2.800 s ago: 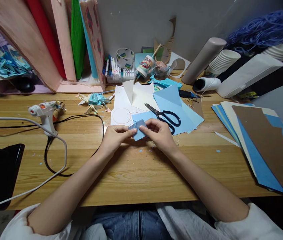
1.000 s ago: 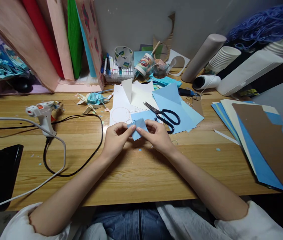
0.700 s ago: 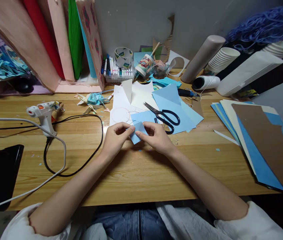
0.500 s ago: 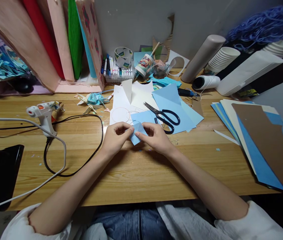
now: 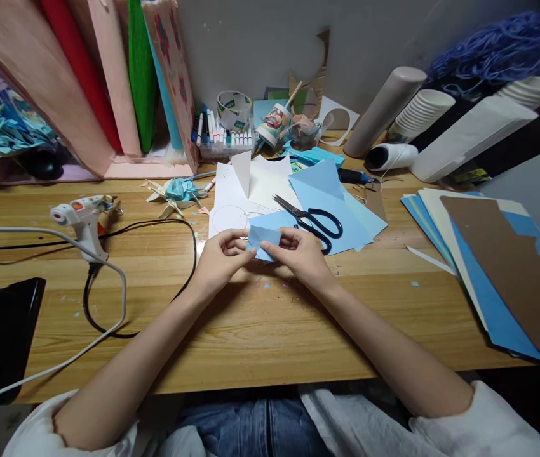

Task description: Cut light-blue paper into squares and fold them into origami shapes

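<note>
Between my hands, just above the table, is a small light-blue piece of paper (image 5: 267,237) with crease lines across it. My left hand (image 5: 225,257) pinches its left edge between thumb and fingers. From the other side my right hand (image 5: 301,254) grips it, the thumb lying flat on its face. Some of the fingers are hidden behind the paper. Black-handled scissors (image 5: 315,222) rest beyond my right hand on light-blue sheets (image 5: 353,219). White paper (image 5: 228,190) with a drawn circle lies behind my left hand.
A white glue gun (image 5: 84,225) stands at left, its black cable (image 5: 189,222) looping toward my left forearm. A black phone-like slab (image 5: 3,336) lies near the left edge. Stacked coloured card (image 5: 503,254) overhangs at right. Markers (image 5: 213,127), a tape roll (image 5: 234,109) and paper cups (image 5: 422,111) line the back.
The blue paper has turned in my hands, from a corner pointing down to a squarer face with a level top edge. Both hands stay in nearly the same place.
</note>
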Demonstrator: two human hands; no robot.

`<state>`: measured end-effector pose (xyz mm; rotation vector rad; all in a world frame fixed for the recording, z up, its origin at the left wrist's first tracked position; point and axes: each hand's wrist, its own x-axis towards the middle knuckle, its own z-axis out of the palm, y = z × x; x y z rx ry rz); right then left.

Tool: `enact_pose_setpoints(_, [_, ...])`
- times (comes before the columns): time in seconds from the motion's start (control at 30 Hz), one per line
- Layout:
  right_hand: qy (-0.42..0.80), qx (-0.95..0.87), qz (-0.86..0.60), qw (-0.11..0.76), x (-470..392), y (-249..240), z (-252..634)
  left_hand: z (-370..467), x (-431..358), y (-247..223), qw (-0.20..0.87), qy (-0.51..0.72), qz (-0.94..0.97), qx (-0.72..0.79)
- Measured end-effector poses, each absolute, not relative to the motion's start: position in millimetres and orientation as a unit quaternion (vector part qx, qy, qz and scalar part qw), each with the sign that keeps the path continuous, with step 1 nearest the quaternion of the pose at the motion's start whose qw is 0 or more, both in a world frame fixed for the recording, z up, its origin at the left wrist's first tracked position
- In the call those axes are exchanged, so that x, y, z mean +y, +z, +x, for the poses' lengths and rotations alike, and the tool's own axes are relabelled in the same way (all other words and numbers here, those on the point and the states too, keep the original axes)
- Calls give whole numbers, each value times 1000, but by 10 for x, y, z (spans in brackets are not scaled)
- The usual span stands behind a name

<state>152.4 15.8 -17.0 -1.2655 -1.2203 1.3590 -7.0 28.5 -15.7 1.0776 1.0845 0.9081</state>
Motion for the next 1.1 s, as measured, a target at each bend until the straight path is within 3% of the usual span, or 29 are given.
enact_pose_setpoints(0.13, [535,-507,-507,447,169,-198,1543,-62,266,-127,669,340,464,471])
enact_pose_setpoints(0.27, [440,-603,-520,416,161,-200,1577,-49,231,-133,674,301,490,463])
enact_pose_setpoints(0.47, [343,-672,-503,421,120,-151,1568,-66,242,-186,675,319,475,466])
enact_pose_setpoints(0.9, [327,-663,-477,476,94,-184,1560,-61,244,-148,671,361,460,456])
enact_pose_setpoints(1.1, [243,-721,-441,477,102,-195,1590,-60,235,-131,688,366,443,443])
